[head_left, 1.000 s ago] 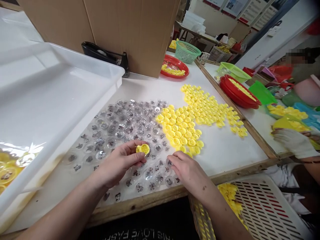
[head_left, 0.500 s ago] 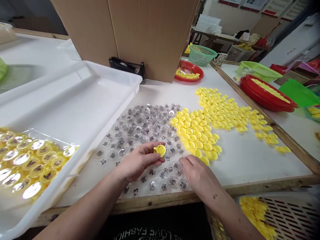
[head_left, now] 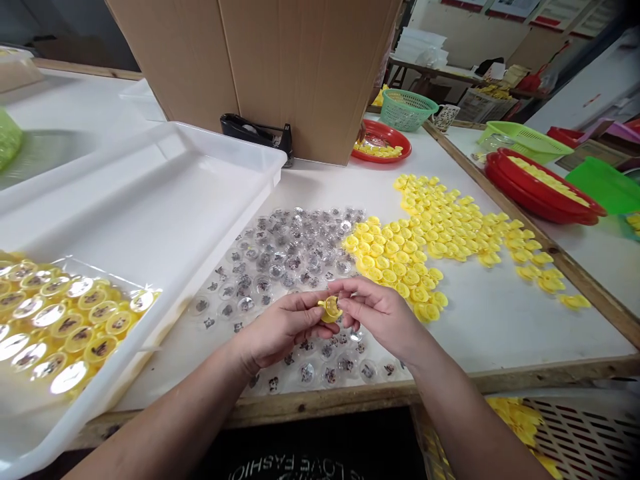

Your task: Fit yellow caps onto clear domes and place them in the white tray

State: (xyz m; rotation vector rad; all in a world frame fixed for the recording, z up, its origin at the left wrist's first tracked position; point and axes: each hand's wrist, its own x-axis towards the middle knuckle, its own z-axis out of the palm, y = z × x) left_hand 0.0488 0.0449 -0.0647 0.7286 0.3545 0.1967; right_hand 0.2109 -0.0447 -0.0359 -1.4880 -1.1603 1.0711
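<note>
Between left hand (head_left: 285, 327) and right hand (head_left: 383, 313), round yellow plastic cap (head_left: 330, 309).

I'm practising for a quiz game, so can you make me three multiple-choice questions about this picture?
1. On which side of the person's left hand is the white plastic tub?
A. The left side
B. The right side
C. Neither, it is on the floor

2. What colour is the round dish beside the cardboard box?
A. Green
B. Blue
C. Red

3. Where is the yellow plastic piece next to the right hand?
A. Lying in the tub
B. Held up between the hands
C. Sitting in the dish

Answers:
1. A, because the tub sits to the left of that hand.
2. C, because its rim is plainly red.
3. B, because the piece is up in the left hand's fingers, with the right hand beside it.
</note>
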